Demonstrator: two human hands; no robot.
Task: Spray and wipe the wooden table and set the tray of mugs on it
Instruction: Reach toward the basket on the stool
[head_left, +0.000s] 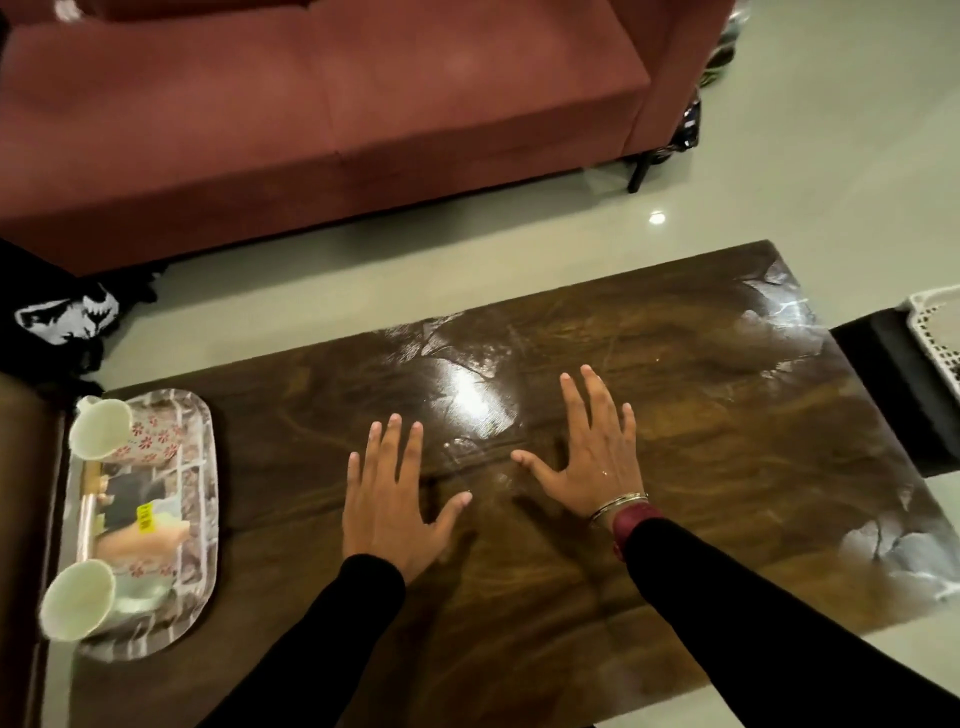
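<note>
Black sleeves (753, 613) are lying across the bottom of the view. At far left, the patterned silver rectangular tray (208, 545) is sitting on the glossy brown wooden table (701, 457), hard against its left end. It is carrying a pale ceramic mug (101, 428) at its far end and a second pale mug (78, 600) at its near end, both overlapping the tray's outer rim. A small yellow label (145, 517) is showing on the tray, its writing too small to read. The left hand (387, 499) and the right hand (587, 452) are lying flat on the tabletop, fingers spread, gripping nothing. Thin metal bangles (618, 504) are circling the right wrist.

Risk noted: the tray appears to be sitting so near the edge that a brushing sleeve, or a slide on a possibly damp surface, could be sending the mugs over. No spray bottle or cloth is showing.
</note>
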